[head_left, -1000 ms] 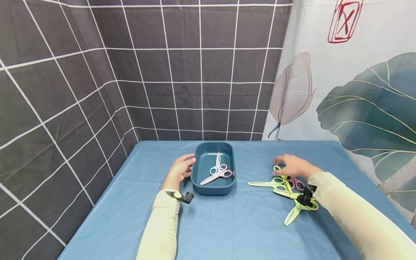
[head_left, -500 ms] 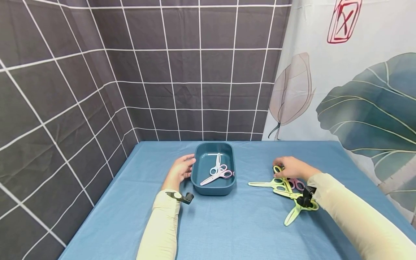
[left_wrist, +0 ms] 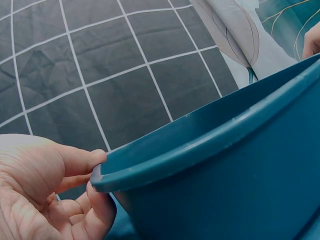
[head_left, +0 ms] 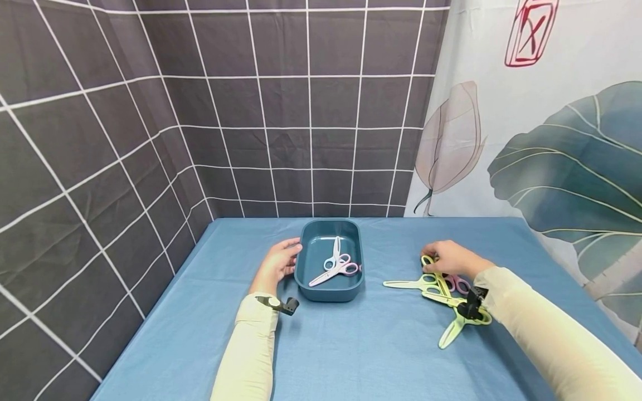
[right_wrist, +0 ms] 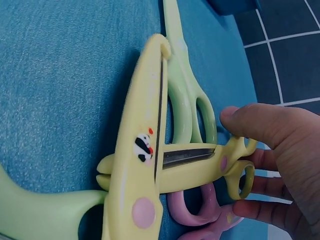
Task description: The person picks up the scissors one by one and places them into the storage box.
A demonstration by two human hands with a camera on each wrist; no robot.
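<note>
My left hand [head_left: 277, 262] pinches the left rim of a dark blue plastic box [head_left: 328, 294]; thumb and fingers meet around the rim's corner in the left wrist view. Inside the box lie pink-and-white scissors [head_left: 325, 275] and blue-and-white scissors [head_left: 336, 245]. At the right, my right hand [head_left: 455, 258] grips the handle loops of yellow scissors [right_wrist: 200, 172], thumb on one side and fingers on the other. Their blades lie under a second yellow pair [right_wrist: 137, 135] with a panda print. Green scissors [right_wrist: 182, 80] and pink handles [right_wrist: 202, 212] lie around them.
Another light green pair of scissors [head_left: 452, 332] lies nearest the front of the pile. The blue cloth-covered table [head_left: 341, 356] ends at a dark gridded curtain [head_left: 291, 145] and a leaf-printed white curtain [head_left: 501, 139].
My right hand has lowered slightly, and its thumb and fingers have closed on the yellow scissors' handles. My left hand and the box have stayed in place.
</note>
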